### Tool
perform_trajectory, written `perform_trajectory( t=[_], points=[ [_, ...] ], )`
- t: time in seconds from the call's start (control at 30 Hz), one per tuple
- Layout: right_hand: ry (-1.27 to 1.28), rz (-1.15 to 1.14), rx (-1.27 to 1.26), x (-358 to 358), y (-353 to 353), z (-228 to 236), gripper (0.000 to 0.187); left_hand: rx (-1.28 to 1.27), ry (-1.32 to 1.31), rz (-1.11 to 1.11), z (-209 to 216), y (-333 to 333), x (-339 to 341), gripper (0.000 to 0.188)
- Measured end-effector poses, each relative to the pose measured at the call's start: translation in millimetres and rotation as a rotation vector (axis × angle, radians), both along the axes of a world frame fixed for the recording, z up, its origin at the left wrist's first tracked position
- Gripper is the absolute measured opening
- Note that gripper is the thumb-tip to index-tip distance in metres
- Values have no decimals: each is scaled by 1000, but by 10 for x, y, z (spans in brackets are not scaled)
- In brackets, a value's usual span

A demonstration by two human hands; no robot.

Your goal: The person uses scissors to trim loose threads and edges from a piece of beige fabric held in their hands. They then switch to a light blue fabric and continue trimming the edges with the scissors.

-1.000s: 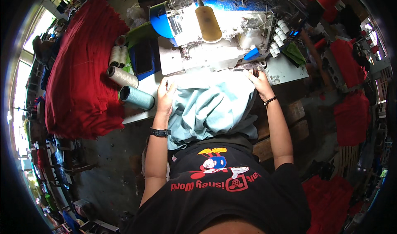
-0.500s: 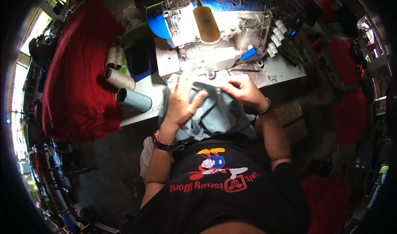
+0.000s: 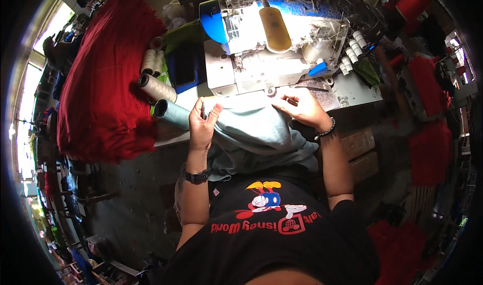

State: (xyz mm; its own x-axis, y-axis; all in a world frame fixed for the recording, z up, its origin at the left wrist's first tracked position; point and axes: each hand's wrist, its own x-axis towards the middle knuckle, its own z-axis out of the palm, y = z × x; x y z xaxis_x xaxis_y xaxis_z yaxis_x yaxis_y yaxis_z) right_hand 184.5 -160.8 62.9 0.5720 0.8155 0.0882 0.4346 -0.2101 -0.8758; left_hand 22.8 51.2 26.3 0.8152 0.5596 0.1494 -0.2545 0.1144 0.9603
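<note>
A light blue-grey piece of fabric stretches between my two hands, its upper edge brightly lit and the rest hanging over the table edge towards my lap. My left hand grips the fabric's left end, thumb raised and fingers curled. At the right, my right hand pinches the upper right edge between thumb and fingers. Just beyond the fabric stands a white and blue sewing machine, its lower front close to the cloth. Glare washes out the fabric's top edge.
A yellowish lamp hangs over the machine. Left of it lie a pale blue thread cone, a cream thread cone and a big red fabric heap. Several white spools stand at the right of the white table.
My left hand has gone from lying spread over the bunched fabric to gripping its left end. The fabric is now drawn out smoother between both hands. My view has shifted slightly.
</note>
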Motion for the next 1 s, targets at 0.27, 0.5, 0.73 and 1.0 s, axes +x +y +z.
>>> perform_trajectory(
  t=[0.27, 0.5, 0.73, 1.0],
  points=[
    [-444, -484, 209, -373, 196, -190, 29, -218, 22, 84, -106, -300, 156, 6],
    [901, -173, 453, -905, 291, -127, 27, -401, -9, -59, 59, -453, 118, 27],
    [484, -185, 287, -962, 312, -164, 21, -328, -14, -145, 90, -461, 77, 41],
    [-738, -237, 156, -719, 349, -26, 25, -149, 108, -143, 103, -480, 36, 45]
  ],
)
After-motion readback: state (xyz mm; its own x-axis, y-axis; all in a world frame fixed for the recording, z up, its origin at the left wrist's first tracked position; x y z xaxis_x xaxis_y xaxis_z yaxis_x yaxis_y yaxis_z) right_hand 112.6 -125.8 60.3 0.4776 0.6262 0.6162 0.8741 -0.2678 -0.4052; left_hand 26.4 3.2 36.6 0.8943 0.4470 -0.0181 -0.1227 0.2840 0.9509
